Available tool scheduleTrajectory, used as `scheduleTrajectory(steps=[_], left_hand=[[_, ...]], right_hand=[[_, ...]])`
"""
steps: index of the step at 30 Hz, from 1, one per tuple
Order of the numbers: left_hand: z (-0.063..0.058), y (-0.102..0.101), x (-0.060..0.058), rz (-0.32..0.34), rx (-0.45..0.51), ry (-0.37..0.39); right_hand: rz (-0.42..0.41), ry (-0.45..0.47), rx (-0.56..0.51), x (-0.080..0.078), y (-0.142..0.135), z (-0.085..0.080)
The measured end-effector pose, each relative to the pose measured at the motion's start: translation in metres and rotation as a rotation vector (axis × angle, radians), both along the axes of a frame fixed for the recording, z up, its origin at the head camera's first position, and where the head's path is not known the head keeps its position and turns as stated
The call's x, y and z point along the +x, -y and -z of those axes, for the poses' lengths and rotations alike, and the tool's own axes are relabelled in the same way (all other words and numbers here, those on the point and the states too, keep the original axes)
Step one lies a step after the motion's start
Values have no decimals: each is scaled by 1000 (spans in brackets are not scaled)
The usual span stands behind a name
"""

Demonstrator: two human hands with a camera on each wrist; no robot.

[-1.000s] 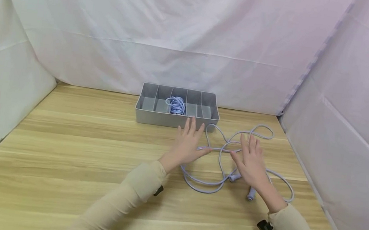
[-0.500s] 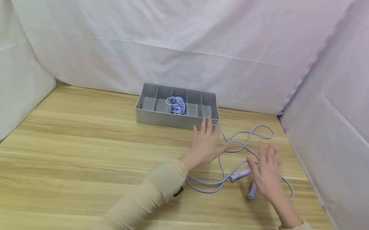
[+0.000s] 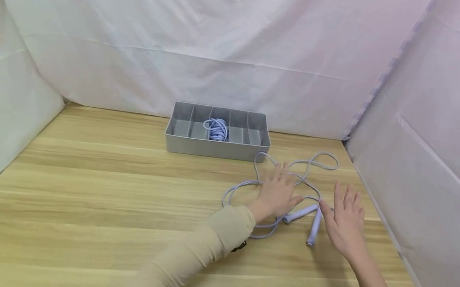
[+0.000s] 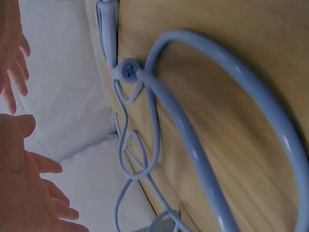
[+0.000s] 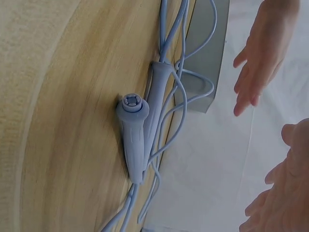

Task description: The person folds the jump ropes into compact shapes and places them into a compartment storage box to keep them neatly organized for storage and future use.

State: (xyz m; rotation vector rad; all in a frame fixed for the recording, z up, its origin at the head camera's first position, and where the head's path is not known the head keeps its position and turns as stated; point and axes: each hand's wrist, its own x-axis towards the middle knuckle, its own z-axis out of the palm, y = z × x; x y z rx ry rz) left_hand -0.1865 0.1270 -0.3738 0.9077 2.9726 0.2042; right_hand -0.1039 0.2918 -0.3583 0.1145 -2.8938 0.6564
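A light-blue jump rope lies loosely looped on the wooden table, its cord (image 3: 233,185) spreading across the right half. Its two handles, one nearer the middle (image 3: 302,213) and one pointing toward the person (image 3: 314,226), lie close together. Over the loops hovers my left hand (image 3: 277,194), fingers spread, hiding part of the cord. My right hand (image 3: 345,223) is held just right of the handles, palm facing inward, fingers extended. Both wrist views show the hands raised above the table with nothing in them. In the right wrist view one handle (image 5: 133,140) crosses in front of the other.
A grey tray (image 3: 216,149) with several compartments stands at the back against the white curtain (image 3: 226,29). A coiled light-blue rope (image 3: 217,130) sits in its middle compartment. White cloth walls border the table on the left and right.
Both hands have moved to the right, uncovering the two handles and the left loops of cord. The rope lies as before, and the head view has shifted slightly.
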Motion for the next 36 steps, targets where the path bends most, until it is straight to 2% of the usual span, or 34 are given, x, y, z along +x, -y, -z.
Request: scheduleTrajectory(steps=[3,9,16,23,26,31,36], left_hand=[[2,-8,7,16,25,37],[4,-20,19,47,-14,45],[15,-36,30,68,-58,117],[28,-55,41,124,-129,87],[32,-61,46,122,-156,82],[36,-64,52,84,-240,111],[38,-64,51,71,-298,111]], right_hand=[[1,2,-20,3,-1,0],[3,-8,-35,6,-3,0],[9,-3,-32,7,-1,2],[21,-21,-60,10,-5,5],[37,-38,-68,11,-8,6],[29,-8,-81,12,-8,11],[45,-10,-98,13,-7,16]])
